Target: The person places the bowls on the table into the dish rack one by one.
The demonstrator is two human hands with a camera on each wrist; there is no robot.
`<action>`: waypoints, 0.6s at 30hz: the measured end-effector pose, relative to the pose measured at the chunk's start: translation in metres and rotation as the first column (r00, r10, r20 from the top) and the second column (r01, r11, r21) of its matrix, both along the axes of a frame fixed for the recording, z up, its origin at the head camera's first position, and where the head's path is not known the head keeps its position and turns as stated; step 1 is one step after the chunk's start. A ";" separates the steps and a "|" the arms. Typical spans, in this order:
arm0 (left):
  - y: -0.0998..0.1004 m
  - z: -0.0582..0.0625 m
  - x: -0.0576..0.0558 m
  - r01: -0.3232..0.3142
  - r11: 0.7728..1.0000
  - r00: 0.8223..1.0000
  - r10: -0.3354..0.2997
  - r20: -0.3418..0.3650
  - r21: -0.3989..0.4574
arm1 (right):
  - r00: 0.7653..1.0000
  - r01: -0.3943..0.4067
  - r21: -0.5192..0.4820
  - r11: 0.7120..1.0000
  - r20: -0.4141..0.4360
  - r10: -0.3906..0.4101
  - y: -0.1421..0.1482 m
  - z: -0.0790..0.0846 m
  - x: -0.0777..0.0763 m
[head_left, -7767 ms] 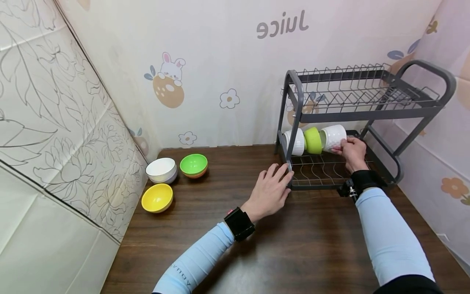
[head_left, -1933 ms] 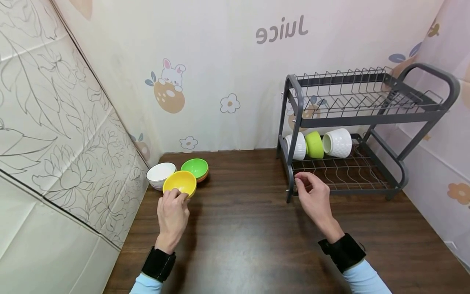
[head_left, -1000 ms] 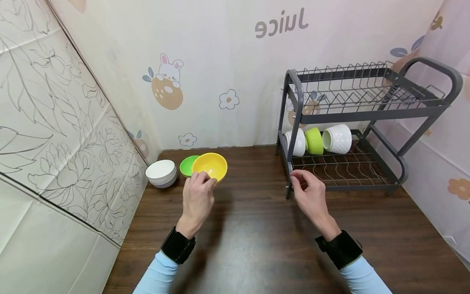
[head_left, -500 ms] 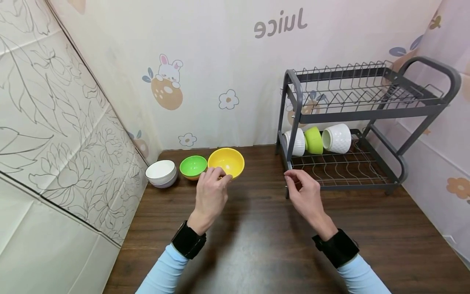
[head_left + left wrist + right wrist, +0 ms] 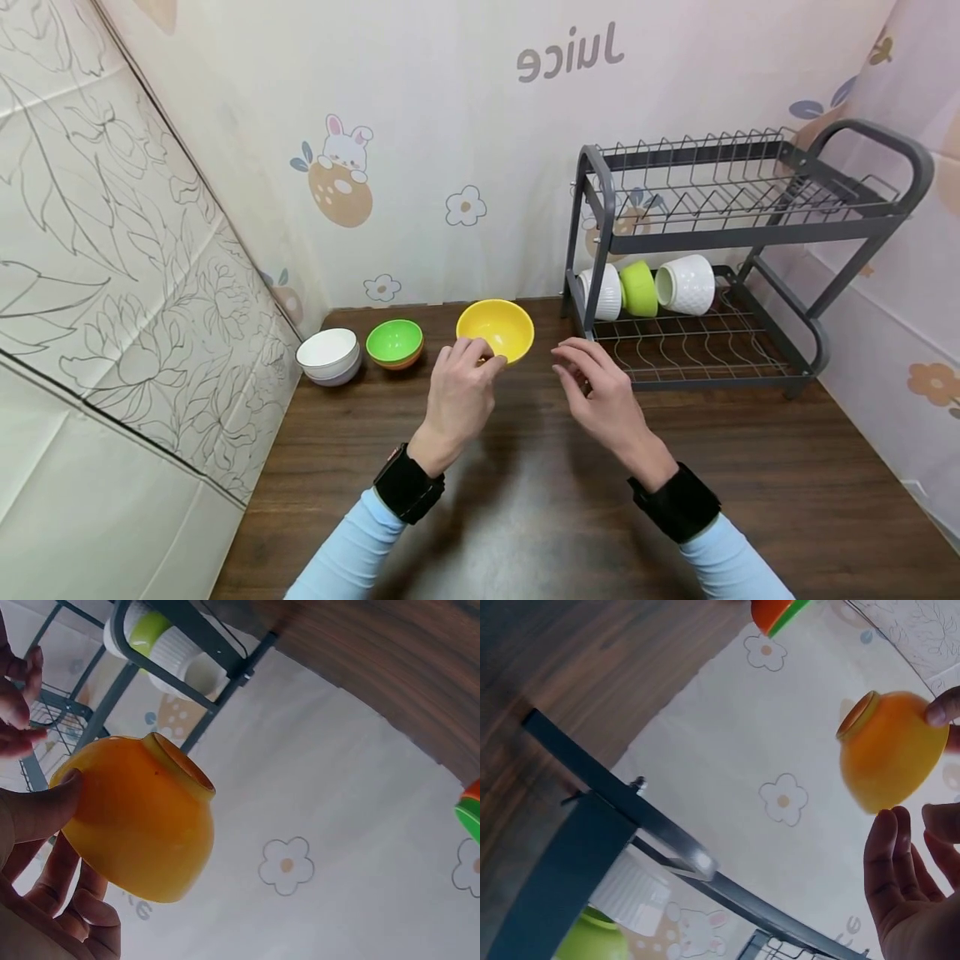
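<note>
My left hand (image 5: 461, 400) pinches the near rim of a yellow bowl (image 5: 497, 327), thumb outside and fingers over the edge. The bowl hangs above the table, its foot ring facing down, as the left wrist view shows its orange-tinted underside (image 5: 142, 825). To the right, my right hand (image 5: 603, 396) holds nothing, its fingers loosely bent and thumb apart. In the right wrist view those fingertips (image 5: 885, 825) come close to the yellow bowl (image 5: 892, 750). The rack's left post stands just beyond the right hand.
A grey two-tier dish rack (image 5: 750, 242) stands at the right. Its lower tier holds a ribbed white cup (image 5: 606, 293), a green cup (image 5: 639, 289) and a textured white cup (image 5: 688, 285), all on their sides. Stacked white bowls (image 5: 328, 357) and a green bowl over an orange one (image 5: 395, 343) sit left.
Earlier the yellow bowl stood on the table at left; my left hand took it and carried it right, past the green bowl. My right hand left the white cup in the rack and moved left.
</note>
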State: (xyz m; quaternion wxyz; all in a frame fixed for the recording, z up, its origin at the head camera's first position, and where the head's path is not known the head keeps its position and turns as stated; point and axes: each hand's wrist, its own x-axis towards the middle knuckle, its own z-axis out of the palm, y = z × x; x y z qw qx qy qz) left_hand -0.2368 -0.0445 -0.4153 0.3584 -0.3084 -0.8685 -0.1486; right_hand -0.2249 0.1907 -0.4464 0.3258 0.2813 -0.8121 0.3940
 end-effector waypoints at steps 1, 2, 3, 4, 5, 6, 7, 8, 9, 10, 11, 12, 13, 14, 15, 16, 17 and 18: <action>0.002 0.001 0.000 0.004 1.000 1.000 -0.004 -0.001 -0.004 | 1.000 -0.012 0.013 1.000 -0.008 0.012 -0.001 0.001 0.000; 0.003 0.002 0.000 0.009 1.000 1.000 -0.009 -0.002 -0.008 | 1.000 -0.022 0.026 0.999 -0.016 0.022 -0.003 0.002 0.000; 0.005 0.002 0.000 0.014 1.000 1.000 -0.014 -0.002 -0.011 | 0.999 -0.031 0.038 0.999 -0.022 0.032 -0.004 0.003 0.000; 0.007 0.003 0.000 0.019 1.000 1.000 -0.019 -0.001 -0.013 | 0.999 -0.038 0.045 0.998 -0.025 0.039 -0.005 0.003 -0.001; 0.008 0.004 0.000 0.024 1.000 1.000 -0.024 -0.001 -0.013 | 0.999 -0.043 0.052 0.998 -0.027 0.045 -0.006 0.004 -0.001; 0.009 0.005 0.001 0.028 1.000 1.000 -0.028 -0.003 -0.015 | 0.998 -0.046 0.058 0.997 -0.030 0.048 -0.007 0.004 -0.001; 0.011 0.006 0.001 0.031 0.999 0.999 -0.031 -0.005 -0.015 | 0.998 -0.048 0.062 0.997 -0.031 0.050 -0.008 0.005 -0.001; 0.012 0.007 0.001 0.035 0.999 0.999 -0.036 -0.006 -0.015 | 0.998 -0.047 0.067 0.997 -0.031 0.049 -0.009 0.005 -0.001; 0.013 0.008 0.002 0.040 0.999 0.999 -0.040 -0.007 -0.014 | 0.998 -0.045 0.070 0.997 -0.030 0.047 -0.009 0.005 -0.001; 0.014 0.008 0.002 0.043 0.999 0.999 -0.043 -0.010 -0.014 | 0.998 -0.044 0.075 0.996 -0.031 0.046 -0.010 0.005 -0.001; 0.015 0.008 0.002 0.046 0.999 0.999 -0.046 -0.012 -0.016 | 0.999 -0.041 0.080 0.996 -0.032 0.043 -0.010 0.005 -0.002; 0.016 0.009 0.003 0.049 0.999 0.999 -0.049 -0.013 -0.019 | 0.999 -0.037 0.087 0.996 -0.033 0.040 -0.011 0.005 -0.002; 0.017 0.009 0.003 0.053 0.998 0.998 -0.053 -0.013 -0.021 | 0.999 -0.033 0.094 0.995 -0.033 0.036 -0.011 0.005 -0.002; 0.018 0.009 0.003 0.056 0.998 0.998 -0.056 -0.015 -0.027 | 0.999 -0.029 0.102 0.994 -0.036 0.032 -0.011 0.006 -0.002; 0.019 0.009 0.003 0.059 0.998 0.998 -0.059 -0.015 -0.030 | 0.999 -0.024 0.111 0.994 -0.039 0.028 -0.012 0.006 -0.002; 0.020 0.010 0.003 0.062 0.998 0.998 -0.062 -0.014 -0.033 | 0.999 -0.021 0.117 0.993 -0.042 0.026 -0.012 0.007 -0.002; 0.021 0.010 0.003 0.066 0.997 0.998 -0.066 -0.012 -0.036 | 0.999 -0.016 0.125 0.992 -0.046 0.021 -0.012 0.007 -0.002; 0.022 0.010 0.004 0.067 0.997 0.998 -0.068 -0.015 -0.041 | 0.998 -0.012 0.132 0.991 -0.051 0.019 -0.012 0.007 -0.002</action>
